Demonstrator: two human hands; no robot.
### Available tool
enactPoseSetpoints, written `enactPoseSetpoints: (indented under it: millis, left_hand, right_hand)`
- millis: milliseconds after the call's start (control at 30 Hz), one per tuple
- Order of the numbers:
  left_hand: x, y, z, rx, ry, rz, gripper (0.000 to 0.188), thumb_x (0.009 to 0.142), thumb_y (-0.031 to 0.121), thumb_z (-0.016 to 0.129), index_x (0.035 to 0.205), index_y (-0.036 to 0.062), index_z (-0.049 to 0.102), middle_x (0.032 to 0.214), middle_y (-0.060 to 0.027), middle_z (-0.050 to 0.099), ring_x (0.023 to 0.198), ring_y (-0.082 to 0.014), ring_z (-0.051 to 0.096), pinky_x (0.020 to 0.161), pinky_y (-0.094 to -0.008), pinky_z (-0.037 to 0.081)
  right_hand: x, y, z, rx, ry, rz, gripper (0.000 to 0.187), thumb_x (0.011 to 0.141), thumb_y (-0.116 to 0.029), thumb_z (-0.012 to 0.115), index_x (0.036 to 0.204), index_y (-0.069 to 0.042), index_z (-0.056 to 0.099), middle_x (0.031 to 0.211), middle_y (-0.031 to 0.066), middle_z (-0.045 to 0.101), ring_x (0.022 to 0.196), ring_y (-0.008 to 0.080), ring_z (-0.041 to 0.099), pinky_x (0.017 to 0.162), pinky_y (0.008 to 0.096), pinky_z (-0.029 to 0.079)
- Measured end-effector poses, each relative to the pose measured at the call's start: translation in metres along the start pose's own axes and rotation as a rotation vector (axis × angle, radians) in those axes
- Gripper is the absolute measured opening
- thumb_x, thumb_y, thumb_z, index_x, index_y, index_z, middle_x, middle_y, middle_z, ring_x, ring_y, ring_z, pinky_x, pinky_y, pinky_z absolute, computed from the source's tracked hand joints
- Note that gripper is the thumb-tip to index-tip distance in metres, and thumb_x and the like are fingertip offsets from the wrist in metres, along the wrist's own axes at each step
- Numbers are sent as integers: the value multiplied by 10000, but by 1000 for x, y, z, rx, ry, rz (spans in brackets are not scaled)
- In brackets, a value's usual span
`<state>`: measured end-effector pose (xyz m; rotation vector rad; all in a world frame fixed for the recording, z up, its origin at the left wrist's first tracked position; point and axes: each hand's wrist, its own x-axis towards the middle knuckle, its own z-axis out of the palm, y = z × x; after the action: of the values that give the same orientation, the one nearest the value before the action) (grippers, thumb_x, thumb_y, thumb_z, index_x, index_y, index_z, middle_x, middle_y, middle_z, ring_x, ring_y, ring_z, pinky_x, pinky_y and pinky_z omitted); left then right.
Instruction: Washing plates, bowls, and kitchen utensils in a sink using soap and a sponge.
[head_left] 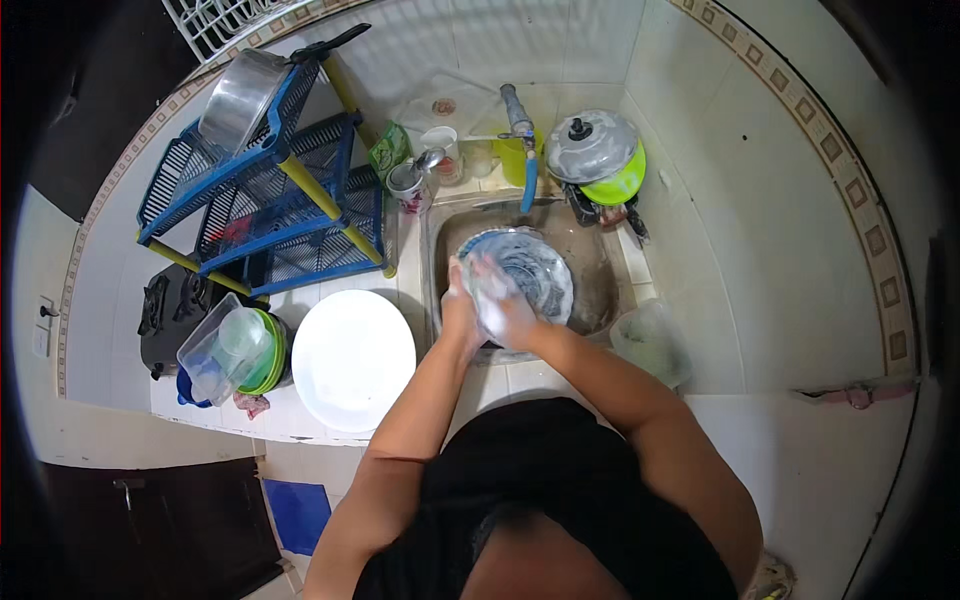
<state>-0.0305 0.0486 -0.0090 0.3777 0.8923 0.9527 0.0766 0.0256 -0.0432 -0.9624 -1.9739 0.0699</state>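
Observation:
A round plate (545, 275), coated in white suds and with a bluish rim, is tilted inside the metal sink (600, 320). At its near left edge, my left hand (460, 305) is closed around the rim. My right hand (508, 312) lies against the plate's soapy near side, close beside the left. Foam and motion blur cover its fingers, so whether it holds a sponge or anything else is hidden. Above the far side of the sink hangs a grey tap with a blue spout (528, 180).
Left of the sink lies a large white plate (355, 360), below a blue tiered rack (290, 190) carrying a metal pot (242, 98). Stacked green bowls and a clear container (207, 350) stand farther left. Behind are cups (408, 185); at right, a lidded pot (592, 145) and a translucent tub (650, 345).

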Motion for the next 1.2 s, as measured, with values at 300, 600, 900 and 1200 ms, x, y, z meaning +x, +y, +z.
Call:
enactPoseSetpoints:
  millis: [300, 600, 900, 1200]
  left_hand:
    - [-11, 14, 1, 189, 10, -33, 719, 841, 652, 352, 1295, 97, 393, 871, -73, 481, 670, -204, 492, 641, -367, 465]
    - [40, -7, -42, -253, -130, -68, 652, 856, 620, 354, 1229, 92, 435, 927, -116, 533, 793, -256, 568, 769, -406, 481]
    - [15, 38, -18, 260, -144, -252, 701, 845, 634, 353, 1298, 99, 367, 1062, -177, 549, 796, -317, 604, 748, -466, 496]
    - [-5, 29, 29, 124, -275, 154, 598, 891, 542, 381, 1146, 10, 476, 996, -125, 577, 862, -209, 562, 782, -341, 452]
  right_hand:
    - [3, 29, -73, -658, -232, 168, 365, 772, -176, 535, 1133, -140, 575, 1354, 148, 383, 1202, 378, 395, 974, 545, 305]
    - [23, -31, -17, -19, -151, -5, 356, 737, -91, 572, 1087, -25, 563, 1324, 182, 402, 1221, 402, 354, 1020, 464, 300]
    - [20, -8, -134, -151, -982, 106, 339, 676, -169, 627, 1013, -132, 621, 1168, 71, 537, 1102, 269, 496, 917, 357, 410]
    - [66, 18, -164, 1024, 89, 933, 235, 738, -210, 694, 805, -1, 609, 828, 54, 630, 751, 130, 595, 656, 291, 475]
